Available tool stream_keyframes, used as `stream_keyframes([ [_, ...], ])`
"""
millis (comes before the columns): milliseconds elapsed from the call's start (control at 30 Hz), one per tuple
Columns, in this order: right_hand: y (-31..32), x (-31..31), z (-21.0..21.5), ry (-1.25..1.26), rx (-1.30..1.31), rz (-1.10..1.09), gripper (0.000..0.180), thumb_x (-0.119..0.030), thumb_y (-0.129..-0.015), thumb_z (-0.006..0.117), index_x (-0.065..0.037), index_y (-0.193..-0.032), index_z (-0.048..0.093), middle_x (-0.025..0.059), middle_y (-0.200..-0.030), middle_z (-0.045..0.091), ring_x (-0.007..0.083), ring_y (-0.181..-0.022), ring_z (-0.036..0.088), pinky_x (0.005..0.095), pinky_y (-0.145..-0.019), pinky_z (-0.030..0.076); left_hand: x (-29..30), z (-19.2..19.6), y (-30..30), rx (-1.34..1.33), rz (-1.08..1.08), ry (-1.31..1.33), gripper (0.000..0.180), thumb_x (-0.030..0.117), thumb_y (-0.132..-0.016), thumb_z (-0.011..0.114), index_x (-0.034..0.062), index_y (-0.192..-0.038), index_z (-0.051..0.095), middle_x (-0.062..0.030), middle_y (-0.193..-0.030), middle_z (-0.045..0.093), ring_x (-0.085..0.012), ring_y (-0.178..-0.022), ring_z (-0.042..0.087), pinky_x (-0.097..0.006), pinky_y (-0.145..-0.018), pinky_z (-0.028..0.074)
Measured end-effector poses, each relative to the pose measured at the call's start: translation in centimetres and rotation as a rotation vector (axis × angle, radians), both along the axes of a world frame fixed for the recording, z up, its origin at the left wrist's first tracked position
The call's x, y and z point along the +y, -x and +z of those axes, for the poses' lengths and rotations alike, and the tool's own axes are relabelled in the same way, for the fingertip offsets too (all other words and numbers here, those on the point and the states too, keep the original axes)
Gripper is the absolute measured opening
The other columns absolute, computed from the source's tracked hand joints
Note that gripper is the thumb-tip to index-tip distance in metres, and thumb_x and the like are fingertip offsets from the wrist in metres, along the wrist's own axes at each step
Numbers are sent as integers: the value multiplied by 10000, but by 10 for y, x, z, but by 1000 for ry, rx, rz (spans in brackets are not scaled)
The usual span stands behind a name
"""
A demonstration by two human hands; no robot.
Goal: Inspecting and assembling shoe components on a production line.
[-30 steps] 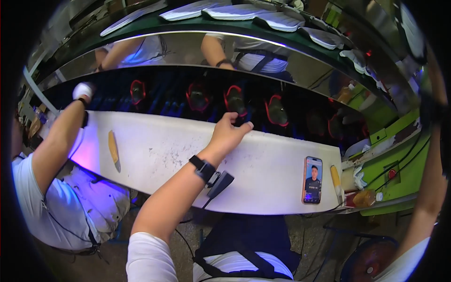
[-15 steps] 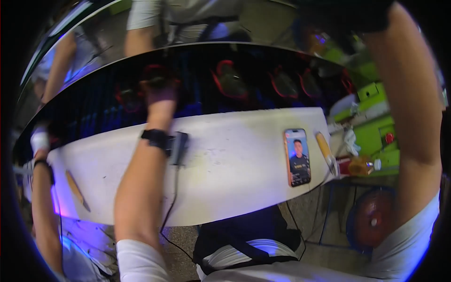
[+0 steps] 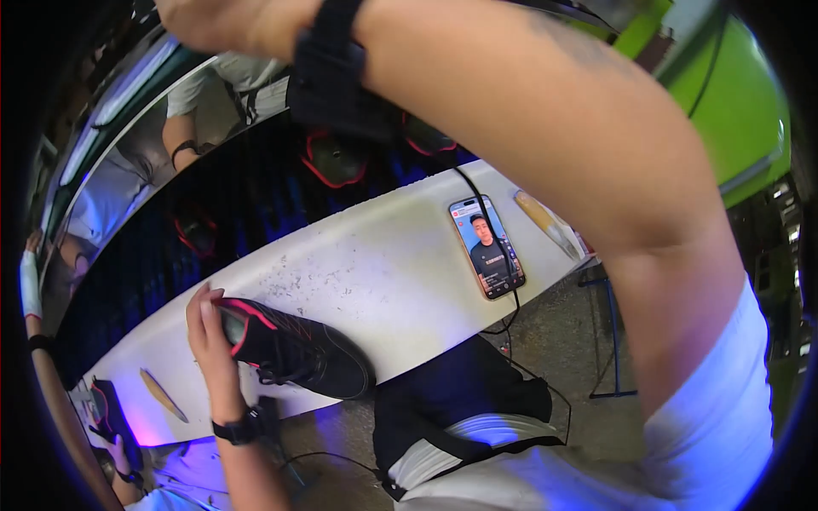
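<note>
So, we've got one black shoe (image 3: 298,351) in play, and it's in our left hand (image 3: 210,334). Those fingers are close together and clamped on the collar end, right by the red lining. The shoe sits at the front edge of the white table (image 3: 366,272), toe pointing right and toward us, laces facing roughly our way. We can't really tell whether the sole touches the tabletop.

Our right hand (image 3: 226,24) is up at the top of the view, cut off by the edge, so we can't tell what the fingers are doing. The right arm (image 3: 520,119) swings big across the upper half and hides part of the dark belt (image 3: 268,183), where a few more red-trimmed shoes (image 3: 335,162) lie in shadow.

Toward the table's right end there's a phone (image 3: 487,249) with a lit screen and a black cable (image 3: 508,255) running across it. Just beside it lies a yellow-handled tool (image 3: 545,223); another yellowish tool (image 3: 162,393) is over on the left, well apart from the phone. Far left, a co-worker's hand (image 3: 119,453) is at another dark red-edged shoe (image 3: 106,409).
</note>
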State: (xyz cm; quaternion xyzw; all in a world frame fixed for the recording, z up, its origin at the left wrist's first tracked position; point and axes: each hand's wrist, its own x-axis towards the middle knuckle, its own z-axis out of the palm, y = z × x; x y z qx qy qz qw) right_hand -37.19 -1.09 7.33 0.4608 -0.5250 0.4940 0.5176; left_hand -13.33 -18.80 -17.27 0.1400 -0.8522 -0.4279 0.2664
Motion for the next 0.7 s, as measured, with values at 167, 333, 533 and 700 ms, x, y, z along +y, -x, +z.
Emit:
stream_keyframes([
  [167,-69,116,8,-193,-218,852,214,-226,-1024,515,-15,-1039,543,109,-870,600,246,-780,571,398,-726,457,84,-8,-82,298,41,243,592,444,-1009,529,-33,-1359,507,-185,-1395,519,-352,-1291,515,-493,-1151,318],
  [333,-175,267,-65,227,-683,691,514,-504,-1041,436,-129,-1378,541,100,-1360,597,322,-1281,555,544,-1118,395,132,6,-73,-190,-299,894,609,572,-697,792,200,-1171,699,-59,-1462,525,-318,-1392,322,-700,-1178,73],
  [533,-220,253,-135,-394,-1058,399,383,-385,-938,723,-7,-934,663,106,-875,701,180,-807,692,314,-726,550,117,70,-15,328,-440,806,516,480,-800,748,41,-1054,654,-79,-1000,698,-302,-926,654,-601,-1120,334],
  [700,-246,243,-120,-361,-1073,663,357,-342,-847,827,-22,-907,681,175,-1085,702,293,-1029,706,359,-880,552,156,118,-44,499,-130,-215,877,788,-833,578,-62,-1042,630,-158,-930,712,-250,-938,683,-502,-1162,341],
])
